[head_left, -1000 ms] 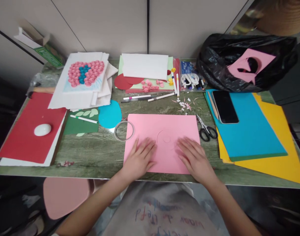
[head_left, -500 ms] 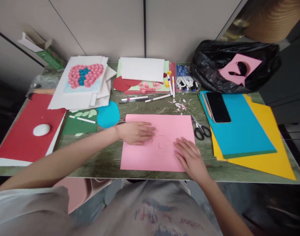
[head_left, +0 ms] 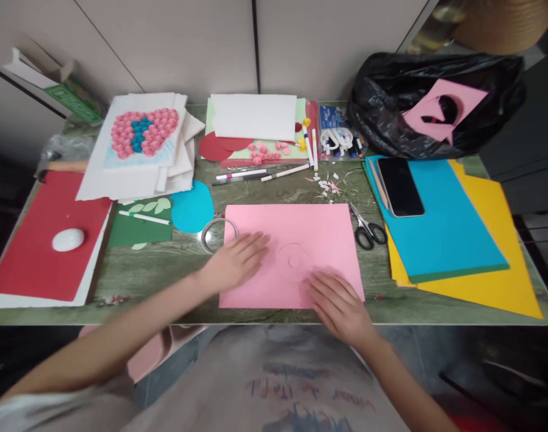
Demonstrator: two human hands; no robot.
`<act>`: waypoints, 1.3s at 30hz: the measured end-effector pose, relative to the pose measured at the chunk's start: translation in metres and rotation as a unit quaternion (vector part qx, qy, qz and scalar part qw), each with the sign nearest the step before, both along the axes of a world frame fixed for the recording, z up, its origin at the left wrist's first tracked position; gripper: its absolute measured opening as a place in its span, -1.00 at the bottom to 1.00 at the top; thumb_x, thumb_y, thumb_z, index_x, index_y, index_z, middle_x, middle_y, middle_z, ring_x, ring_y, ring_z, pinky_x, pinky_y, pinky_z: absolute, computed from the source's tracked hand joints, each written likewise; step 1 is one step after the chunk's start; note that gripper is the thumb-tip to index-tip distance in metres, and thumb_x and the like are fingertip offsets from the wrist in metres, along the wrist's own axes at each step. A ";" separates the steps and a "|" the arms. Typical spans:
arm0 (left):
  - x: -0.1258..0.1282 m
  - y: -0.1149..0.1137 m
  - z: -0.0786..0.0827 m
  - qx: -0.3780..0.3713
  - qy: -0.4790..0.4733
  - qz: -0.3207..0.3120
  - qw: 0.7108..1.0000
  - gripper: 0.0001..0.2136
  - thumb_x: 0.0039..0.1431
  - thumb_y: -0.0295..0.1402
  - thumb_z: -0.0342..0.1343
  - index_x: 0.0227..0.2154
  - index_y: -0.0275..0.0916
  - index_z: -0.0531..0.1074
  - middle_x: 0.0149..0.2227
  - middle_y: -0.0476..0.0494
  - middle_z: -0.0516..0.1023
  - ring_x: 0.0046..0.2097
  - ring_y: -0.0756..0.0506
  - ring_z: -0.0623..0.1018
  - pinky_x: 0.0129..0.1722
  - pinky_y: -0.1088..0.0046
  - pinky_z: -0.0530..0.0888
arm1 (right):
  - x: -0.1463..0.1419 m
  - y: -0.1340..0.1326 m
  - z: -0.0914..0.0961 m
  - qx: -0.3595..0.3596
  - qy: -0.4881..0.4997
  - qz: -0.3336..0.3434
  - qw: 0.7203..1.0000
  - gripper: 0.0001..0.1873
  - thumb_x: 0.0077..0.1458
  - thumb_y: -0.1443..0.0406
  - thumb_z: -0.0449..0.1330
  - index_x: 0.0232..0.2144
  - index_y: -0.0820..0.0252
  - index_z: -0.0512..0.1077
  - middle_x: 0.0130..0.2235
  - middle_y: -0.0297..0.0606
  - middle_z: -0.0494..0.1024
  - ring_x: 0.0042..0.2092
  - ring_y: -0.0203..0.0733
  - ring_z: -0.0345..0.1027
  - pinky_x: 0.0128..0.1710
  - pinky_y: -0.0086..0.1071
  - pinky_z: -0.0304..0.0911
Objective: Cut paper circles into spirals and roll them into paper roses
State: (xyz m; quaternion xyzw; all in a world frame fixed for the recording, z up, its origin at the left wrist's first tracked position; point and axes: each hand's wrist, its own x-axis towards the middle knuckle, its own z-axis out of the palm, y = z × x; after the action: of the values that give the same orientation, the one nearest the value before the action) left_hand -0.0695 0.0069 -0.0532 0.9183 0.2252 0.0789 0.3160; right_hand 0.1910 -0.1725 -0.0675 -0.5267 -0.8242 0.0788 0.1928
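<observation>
The left hand (head_left: 235, 261) and right hand (head_left: 339, 307) lie open, fingers extended, grasping nothing, on smooth rectangular pink paper (head_left: 292, 225) near the table's (head_left: 166, 285) front edge. A slim round ring (head_left: 203, 236) overlaps its left side; black-handled scissors (head_left: 366, 226) lie just right.

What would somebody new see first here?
Probably the pink paper rectangle at the front middle of the streaky green table, under the bare left hand and bare right hand. Next, the bumpy pink-and-blue picture at the back left, then the shiny black plastic bag at the back right.
</observation>
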 end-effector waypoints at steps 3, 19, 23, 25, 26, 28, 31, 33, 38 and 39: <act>-0.006 -0.059 -0.003 0.099 0.062 0.017 0.993 -0.58 0.21 -0.29 -0.08 0.12 -0.30 0.26 0.21 -0.29 0.25 0.25 -0.25 0.21 0.22 0.10 0.11 | -0.005 -0.002 0.002 0.000 0.002 0.014 1.000 -0.62 0.12 0.36 0.10 0.02 0.15 0.34 0.08 -0.22 0.42 0.17 -0.07 0.20 0.13 -0.07 0.17; 0.004 -0.075 -0.005 0.207 0.107 -0.036 0.972 -0.41 0.20 -0.01 -0.18 0.25 -0.07 -0.04 0.31 -0.12 0.02 0.33 -0.26 -0.05 0.24 -0.09 -0.18 | -0.018 -0.024 -0.003 0.014 -0.016 -0.084 0.996 -0.63 0.16 0.30 0.10 0.03 0.26 0.31 0.06 -0.16 0.44 0.16 -0.09 0.19 0.14 -0.09 0.15; 0.001 -0.044 0.000 0.218 0.100 -0.117 0.964 -0.45 0.22 -0.07 -0.17 0.25 -0.04 -0.04 0.31 -0.08 0.02 0.34 -0.22 -0.07 0.26 -0.03 -0.17 | -0.021 -0.028 -0.009 0.030 -0.036 -0.092 0.995 -0.64 0.17 0.27 0.08 0.02 0.26 0.32 0.10 -0.19 0.40 0.19 -0.08 0.15 0.17 -0.09 0.11; 0.001 -0.032 0.005 0.222 0.097 -0.154 0.958 -0.47 0.22 -0.09 -0.13 0.24 -0.02 0.00 0.30 -0.07 0.05 0.33 -0.21 -0.04 0.27 0.02 -0.14 | -0.022 -0.029 -0.012 0.045 -0.038 -0.097 0.994 -0.64 0.18 0.27 0.08 0.02 0.24 0.32 0.10 -0.21 0.40 0.19 -0.10 0.15 0.17 -0.11 0.11; 0.001 -0.030 0.007 0.226 0.096 -0.166 0.955 -0.46 0.21 -0.09 -0.12 0.23 -0.03 0.02 0.30 -0.07 0.06 0.33 -0.21 -0.03 0.27 0.03 -0.13 | -0.022 -0.029 -0.013 0.052 -0.039 -0.100 0.993 -0.64 0.18 0.27 0.08 0.02 0.24 0.33 0.10 -0.21 0.40 0.18 -0.11 0.16 0.17 -0.12 0.11; 0.003 -0.034 0.011 0.238 0.089 -0.159 0.954 -0.45 0.20 -0.08 -0.11 0.23 -0.07 0.04 0.29 -0.11 0.09 0.33 -0.23 -0.04 0.27 0.03 -0.12 | -0.022 -0.030 -0.015 0.062 -0.039 -0.103 0.992 -0.64 0.17 0.26 0.08 0.01 0.23 0.33 0.08 -0.22 0.42 0.17 -0.12 0.18 0.16 -0.13 0.12; 0.010 -0.066 0.008 0.254 0.073 -0.058 0.963 -0.41 0.21 -0.13 -0.11 0.25 -0.24 -0.02 0.31 -0.20 0.02 0.33 -0.23 -0.05 0.27 0.07 -0.06 | -0.021 -0.029 -0.017 0.068 -0.041 -0.114 0.990 -0.62 0.18 0.25 0.07 0.03 0.25 0.31 0.08 -0.21 0.41 0.18 -0.11 0.15 0.17 -0.13 0.10; 0.016 -0.095 0.000 0.249 0.077 0.012 0.965 -0.41 0.23 -0.14 -0.13 0.25 -0.32 -0.02 0.30 -0.25 0.02 0.33 -0.23 -0.02 0.27 0.11 0.01 | -0.023 -0.028 -0.017 0.061 -0.049 -0.132 0.988 -0.58 0.18 0.22 0.06 0.06 0.27 0.28 0.12 -0.18 0.37 0.20 -0.08 0.10 0.19 -0.11 0.05; 0.026 -0.134 -0.019 0.213 0.096 0.125 0.964 -0.44 0.22 -0.06 -0.15 0.21 -0.25 0.09 0.27 -0.25 0.13 0.31 -0.26 0.06 0.25 -0.01 0.02 | -0.034 -0.021 -0.011 0.018 -0.100 -0.184 0.978 -0.48 0.17 0.10 0.03 0.13 0.17 0.23 0.23 -0.14 0.18 0.27 0.09 -0.07 0.20 0.09 -0.08; 0.027 -0.134 -0.020 0.208 0.093 0.129 0.965 -0.45 0.22 -0.07 -0.15 0.21 -0.23 0.10 0.27 -0.24 0.14 0.31 -0.26 0.06 0.25 -0.02 0.01 | -0.036 -0.020 -0.010 0.010 -0.110 -0.190 0.976 -0.47 0.17 0.08 0.03 0.15 0.12 0.21 0.25 -0.14 0.14 0.28 0.12 -0.10 0.19 0.13 -0.10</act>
State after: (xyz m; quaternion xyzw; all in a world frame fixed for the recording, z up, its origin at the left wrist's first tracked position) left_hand -0.0426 -0.1273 -0.0731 0.9302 0.3489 0.0782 0.0827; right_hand 0.1547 -0.1927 -0.0780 -0.6773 -0.7257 -0.0262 0.1182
